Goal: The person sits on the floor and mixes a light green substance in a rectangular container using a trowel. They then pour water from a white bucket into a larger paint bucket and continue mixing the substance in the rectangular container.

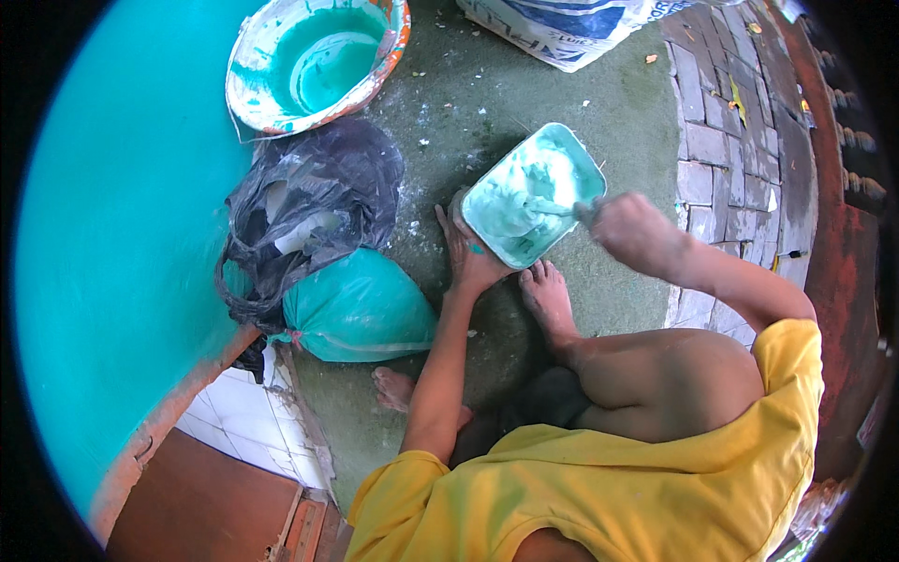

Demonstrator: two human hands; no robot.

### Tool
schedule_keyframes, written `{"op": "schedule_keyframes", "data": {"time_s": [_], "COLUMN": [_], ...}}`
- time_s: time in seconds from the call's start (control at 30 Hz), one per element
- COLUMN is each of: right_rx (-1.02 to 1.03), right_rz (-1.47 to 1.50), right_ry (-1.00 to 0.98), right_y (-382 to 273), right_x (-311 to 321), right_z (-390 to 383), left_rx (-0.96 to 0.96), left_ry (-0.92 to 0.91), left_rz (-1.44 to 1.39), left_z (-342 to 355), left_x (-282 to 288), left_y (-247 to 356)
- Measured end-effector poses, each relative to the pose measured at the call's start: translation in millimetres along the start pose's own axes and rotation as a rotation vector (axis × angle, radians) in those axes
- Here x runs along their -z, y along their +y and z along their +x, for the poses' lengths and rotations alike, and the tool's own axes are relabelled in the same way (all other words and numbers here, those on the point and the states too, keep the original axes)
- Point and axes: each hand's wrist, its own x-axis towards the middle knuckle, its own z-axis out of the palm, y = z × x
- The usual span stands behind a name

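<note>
A rectangular plastic tub (476, 208) with a rounded rim stands on the ground in front of me, tilted in the view. In it lies a thick pale green and white paste (524, 187), smeared up the walls. My left hand (475, 259) holds the tub at its near left corner, one finger spotted with green. Closed in a fist, my right hand (637, 234) grips a paste-coated stirring tool (562, 209) over the tub's right rim. Its far end dips into the paste; its exact kind is hidden by the coating and motion blur.
A paint-smeared bucket (361, 98) stands at the upper left beside a turquoise wall (112, 187). Below it are a black plastic bag (365, 169) and a tied green sack (365, 309). A white printed sack (571, 37) lies at the top; grey pavers (702, 142) run along the right.
</note>
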Motion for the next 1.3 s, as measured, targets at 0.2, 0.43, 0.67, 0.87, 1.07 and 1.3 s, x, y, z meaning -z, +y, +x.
{"op": "schedule_keyframes", "data": {"time_s": [0.2,0.43,0.67,0.87,1.07,1.3], "right_rx": [-0.136,-0.159,-0.146,-0.135,-0.252,-0.432], "right_rz": [0.045,-0.051,0.199,0.470,1.227,1.882], "right_ry": [0.129,0.130,-0.063,-0.200,-0.342,-0.292], "right_y": [24,58,73,72,59,31], "right_x": [20,-33,-46,-38,-58,-62], "right_z": [-3,22,7,2,3,-6], "left_rx": [0.001,0.052,0.103,0.007,-0.066,-0.073], "left_ry": [-0.002,-0.025,0.005,0.020,0.044,0.025], "left_rz": [-0.029,-0.067,-0.218,-0.098,-0.070,-0.107], "left_z": [-6,1,8,25,20,15], "left_x": [-3,0,7,26,21,19], "left_y": [-9,-3,0,14,3,-7]}}
